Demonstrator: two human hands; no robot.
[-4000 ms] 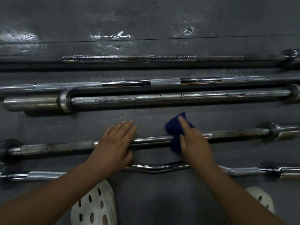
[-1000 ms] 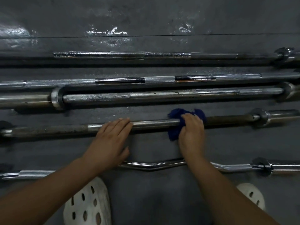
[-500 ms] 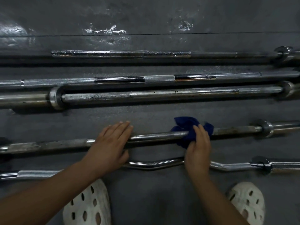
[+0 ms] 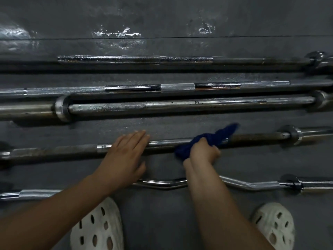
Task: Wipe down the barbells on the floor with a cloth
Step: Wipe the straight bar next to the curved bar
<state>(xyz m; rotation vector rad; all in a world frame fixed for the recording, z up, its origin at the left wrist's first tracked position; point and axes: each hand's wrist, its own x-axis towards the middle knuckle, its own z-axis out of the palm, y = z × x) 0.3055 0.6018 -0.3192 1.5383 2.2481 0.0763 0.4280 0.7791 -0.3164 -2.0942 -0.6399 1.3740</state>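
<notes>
Five barbells lie side by side on a dark floor (image 4: 162, 222). One straight barbell (image 4: 54, 150), fourth from the far side, is mid-wipe. A left hand (image 4: 124, 159) rests flat on its shaft, fingers straight, steadying it. A right hand (image 4: 201, 152) grips a blue cloth (image 4: 216, 136) bunched around the shaft. Next, the cloth likely needs sliding right toward the collar (image 4: 292, 134), where the shaft looks dull.

Wiping a barbell (image 4: 72, 150) on the floor (image 4: 162, 222)

Left hand (image 4: 124, 159) lies flat on the bar; right hand (image 4: 203, 152) clutches a blue cloth (image 4: 216, 137) around it.
</notes>
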